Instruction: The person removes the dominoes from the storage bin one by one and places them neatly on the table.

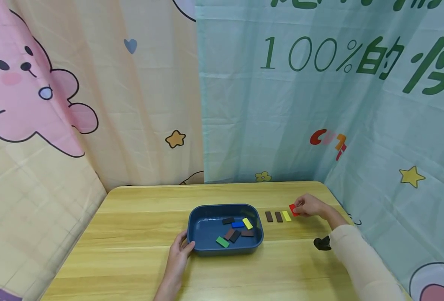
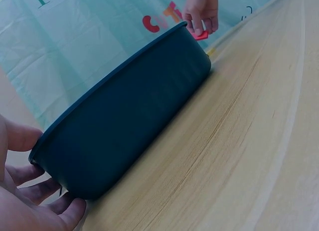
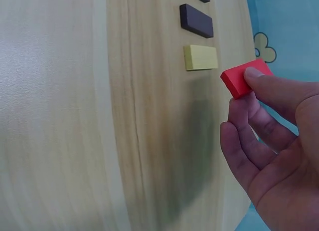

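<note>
Between thumb and fingers, my right hand (image 1: 309, 205) pinches a red block (image 3: 245, 78), held just above the table beside the row. That row on the table has two dark brown blocks (image 3: 196, 20) and a yellow block (image 3: 201, 57), the yellow one closest to the red. My left hand (image 1: 178, 249) grips the left end of a dark blue tray (image 2: 124, 111), thumb at the rim and fingers beneath its edge. Inside the tray lie several loose blocks, among them a green block (image 1: 222, 241), a blue block (image 1: 238, 225) and a yellow block (image 1: 247, 223).
The wooden table (image 1: 131, 242) carries everything. A small black object (image 1: 322, 243) lies near the right forearm, partly covered by the sleeve. Printed curtains (image 1: 267, 125) hang behind the table and along its sides.
</note>
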The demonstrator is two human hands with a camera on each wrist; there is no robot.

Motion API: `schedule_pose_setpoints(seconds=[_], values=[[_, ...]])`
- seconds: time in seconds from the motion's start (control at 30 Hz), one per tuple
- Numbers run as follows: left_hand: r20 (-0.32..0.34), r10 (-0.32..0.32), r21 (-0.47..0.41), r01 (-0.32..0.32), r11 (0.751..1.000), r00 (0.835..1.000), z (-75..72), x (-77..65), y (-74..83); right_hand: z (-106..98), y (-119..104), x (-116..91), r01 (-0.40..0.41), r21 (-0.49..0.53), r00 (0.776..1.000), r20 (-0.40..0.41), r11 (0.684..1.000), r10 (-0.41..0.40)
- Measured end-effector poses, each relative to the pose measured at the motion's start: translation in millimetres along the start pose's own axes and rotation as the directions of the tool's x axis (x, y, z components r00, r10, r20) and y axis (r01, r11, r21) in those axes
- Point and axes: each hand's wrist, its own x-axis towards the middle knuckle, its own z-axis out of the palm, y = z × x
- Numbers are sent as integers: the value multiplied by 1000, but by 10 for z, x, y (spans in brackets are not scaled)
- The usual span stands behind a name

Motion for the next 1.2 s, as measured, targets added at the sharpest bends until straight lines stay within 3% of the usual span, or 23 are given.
schedule_pose_setpoints(seconds=[0.53,0.9,1.2], values=[[20,23,-9,-23,1000,1000,-9,-23,13,135,226,-12,-82,32,995,-47,996,83],[18,30,-14,-30,999,999,-19,-27,11,175,288,9,-90,13,993,-72,996,91],[17,37,-14,-37,999,999,-6,-26,6,184,267,-2,-145,-21,982,-125,989,142]])
